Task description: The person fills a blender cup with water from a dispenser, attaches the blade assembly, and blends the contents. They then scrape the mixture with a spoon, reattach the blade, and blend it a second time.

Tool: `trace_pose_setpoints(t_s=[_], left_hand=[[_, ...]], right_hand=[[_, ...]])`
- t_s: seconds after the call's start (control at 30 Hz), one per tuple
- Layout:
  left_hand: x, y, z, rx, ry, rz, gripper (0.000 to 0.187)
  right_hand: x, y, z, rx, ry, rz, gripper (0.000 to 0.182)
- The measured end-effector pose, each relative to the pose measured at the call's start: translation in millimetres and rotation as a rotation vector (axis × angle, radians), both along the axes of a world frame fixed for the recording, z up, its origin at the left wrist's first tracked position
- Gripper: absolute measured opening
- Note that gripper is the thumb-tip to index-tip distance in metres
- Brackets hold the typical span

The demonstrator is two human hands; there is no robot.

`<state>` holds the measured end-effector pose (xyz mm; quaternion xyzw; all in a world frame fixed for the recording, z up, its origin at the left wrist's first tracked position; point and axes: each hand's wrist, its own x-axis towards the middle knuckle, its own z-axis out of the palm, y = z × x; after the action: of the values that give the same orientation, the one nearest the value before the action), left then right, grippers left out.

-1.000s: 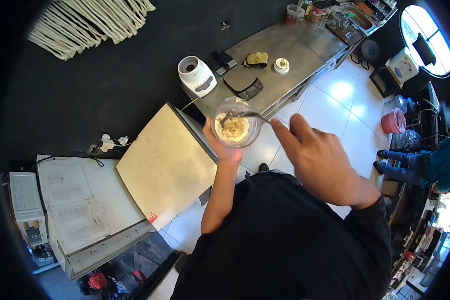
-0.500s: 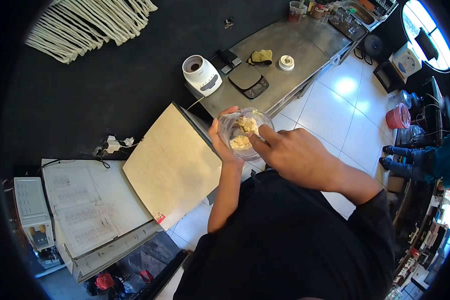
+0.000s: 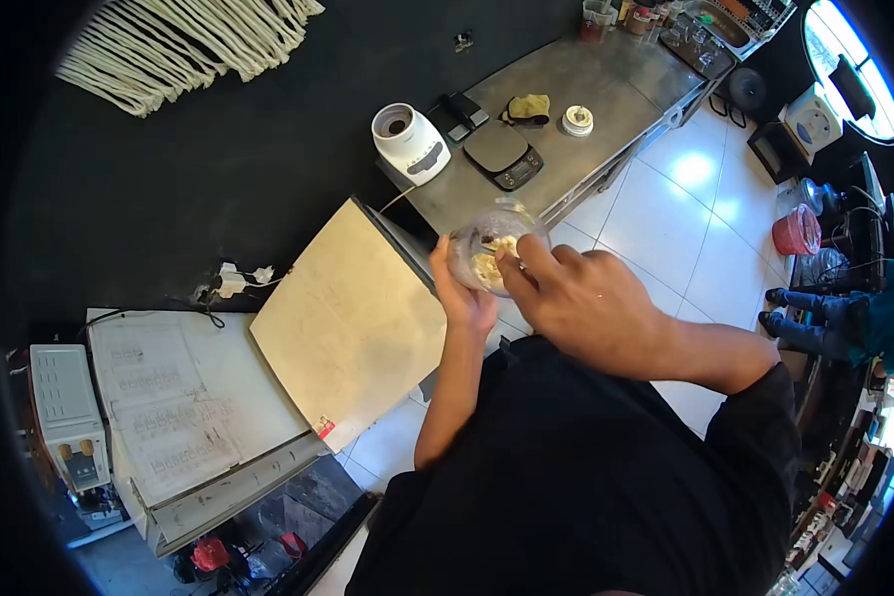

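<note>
My left hand (image 3: 464, 298) is wrapped around the side of a clear blender jar (image 3: 464, 260), tilted so its mouth faces me. Inside sit pale yellowish, lumpy bits of food (image 3: 487, 268). My right hand (image 3: 581, 303) is closed in a pinch at the jar's mouth, fingertips over the opening. What it grips is mostly hidden behind the fingers; a slim utensil seems likely, but its kind does not show. Beyond the jar, on the metal table, stands a white blender base (image 3: 410, 147) without a jar on it.
On the steel table (image 3: 606, 89) are a kitchen scale (image 3: 504, 154), a yellow-and-black cloth or sponge (image 3: 526, 109) and a small white round container (image 3: 577, 121). A cream-topped cabinet (image 3: 353, 323) stands at left, near a white chest (image 3: 184, 397). Another person (image 3: 844, 313) stands at far right.
The right hand has shifted slightly at the jar's mouth, and the jar has turned a little, now blurred. The whole scene has drifted slightly right as the head moved.
</note>
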<state>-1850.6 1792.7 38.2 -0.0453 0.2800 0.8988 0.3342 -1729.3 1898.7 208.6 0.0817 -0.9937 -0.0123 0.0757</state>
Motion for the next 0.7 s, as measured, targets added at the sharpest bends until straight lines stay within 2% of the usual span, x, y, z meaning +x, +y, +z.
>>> trace_pose_setpoints(t_s=[0.1, 0.17, 0.2, 0.3, 0.37, 0.43, 0.47, 0.7], left_hand=[[5, -5, -6, 0.014, 0.001, -0.032, 0.045], [3, -6, 3, -0.026, 0.125, 0.048, 0.048], [1, -9, 9, -0.084, 0.139, 0.107, 0.056], [-2, -13, 6, -0.057, 0.2, 0.107, 0.057], [0, -10, 7, -0.078, 0.148, 0.143, 0.058], [2, -7, 3, -0.03, 0.24, 0.173, 0.053], [1, -4, -1, -0.055, 0.189, 0.231, 0.052], [2, -1, -24, -0.116, 0.171, 0.343, 0.048]], right_hand=[[-4, 2, -9, 0.011, -0.029, 0.016, 0.039], [-2, 2, -5, 0.025, -0.104, -0.015, 0.041], [0, 0, -4, 0.035, -0.18, -0.051, 0.042], [9, -12, -4, 0.111, -0.134, -0.025, 0.047], [11, -19, -6, 0.109, -0.137, -0.041, 0.05], [10, -18, -8, -0.032, -0.178, -0.089, 0.049], [10, -17, -11, -0.026, -0.179, -0.088, 0.049], [10, -1, -30, -0.464, -0.251, -0.18, 0.049]])
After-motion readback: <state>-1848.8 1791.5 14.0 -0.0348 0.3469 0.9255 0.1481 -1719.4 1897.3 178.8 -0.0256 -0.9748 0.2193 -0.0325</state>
